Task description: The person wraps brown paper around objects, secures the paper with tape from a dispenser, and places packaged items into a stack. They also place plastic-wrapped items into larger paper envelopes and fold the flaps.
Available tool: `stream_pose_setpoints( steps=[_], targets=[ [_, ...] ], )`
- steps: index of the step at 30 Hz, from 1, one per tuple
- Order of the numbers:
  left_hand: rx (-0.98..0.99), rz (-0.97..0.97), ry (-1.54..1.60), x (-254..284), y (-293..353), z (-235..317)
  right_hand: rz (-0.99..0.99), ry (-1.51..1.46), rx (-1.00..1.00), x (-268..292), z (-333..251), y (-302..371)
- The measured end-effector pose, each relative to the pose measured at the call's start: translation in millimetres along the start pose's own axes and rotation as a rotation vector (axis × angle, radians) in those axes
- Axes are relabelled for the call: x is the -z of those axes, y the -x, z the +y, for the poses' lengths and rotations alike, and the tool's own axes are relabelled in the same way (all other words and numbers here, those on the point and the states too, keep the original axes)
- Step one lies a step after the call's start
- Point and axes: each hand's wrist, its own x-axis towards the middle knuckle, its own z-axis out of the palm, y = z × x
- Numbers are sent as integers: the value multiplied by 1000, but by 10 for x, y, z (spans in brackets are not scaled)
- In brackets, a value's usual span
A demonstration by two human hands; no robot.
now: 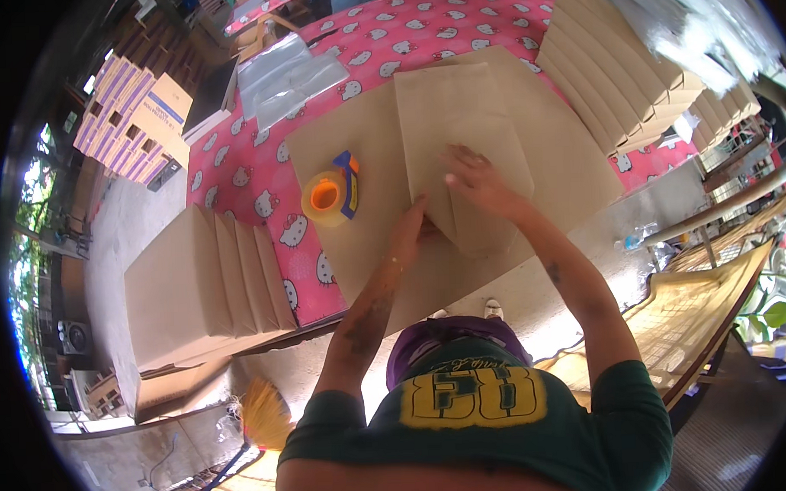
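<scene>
Brown paper piece [458,113], quantity 1. Plain, unprinted on the visible face, long and folded. Lies broad face up on a larger brown sheet [574,167]. Straight end toward 12 o'clock, at the sheet's far edge; folded, narrowing end toward 6 o'clock, short of the near edge. Angled corner at 4 o'clock. Middle partly covered.
</scene>
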Motion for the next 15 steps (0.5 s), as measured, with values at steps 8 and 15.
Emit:
stream_pose_setpoints(
  steps=[8, 15],
  targets=[
    [-72, -9, 186, -12, -222, -394, -38, 382, 24, -596, 158, -219],
    [-487, -595, -911, -727, 924, -888, -58, 511, -11, -524, 219, -171]
  ],
)
